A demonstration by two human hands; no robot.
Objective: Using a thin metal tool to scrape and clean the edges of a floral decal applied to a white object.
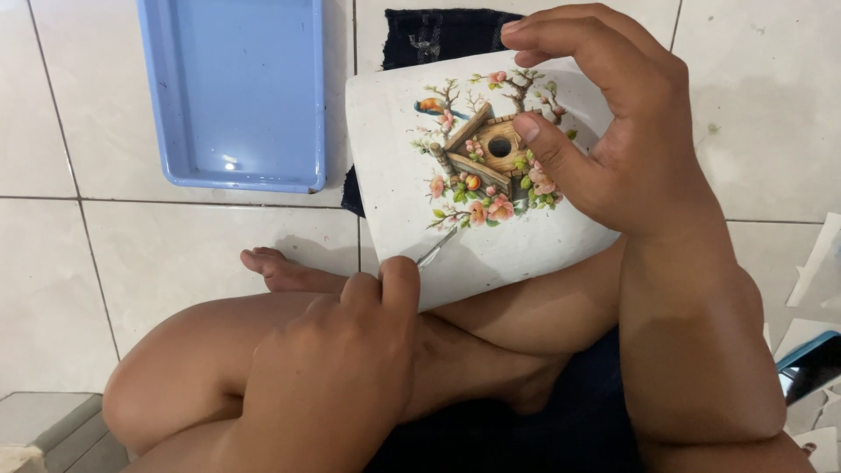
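White pot: a white pot (412, 188) lies on its side across the person's crossed legs, at 12 o'clock from the knees, decorated face turned up to the camera so the picture can be worked on.
Picture: a birdhouse decal (480, 166) with blossoms and a small bird sits on the upper wall, roughly central.
Right hand: the right hand (613, 131) is curled over the pot's far rim at 2 o'clock, fingers hooked across the top, thumb pressed flat on the decal's right edge; this grip appears to steady the pot and pin the decal down.
Left hand: the left hand (342, 368) at 7 o'clock is closed, pinching a thin metal tool (435, 249) between thumb and forefinger; the tip points at the decal's lower left corner, touching or just short of it, I cannot tell which.
Tray: a blue tray (175, 105) rests on the tiles at 10 o'clock, well apart.
Cloth: a dark cloth (420, 35) lies under the pot at 12 o'clock.
Phone: a blue-edged phone (810, 363) lies at 4 o'clock.
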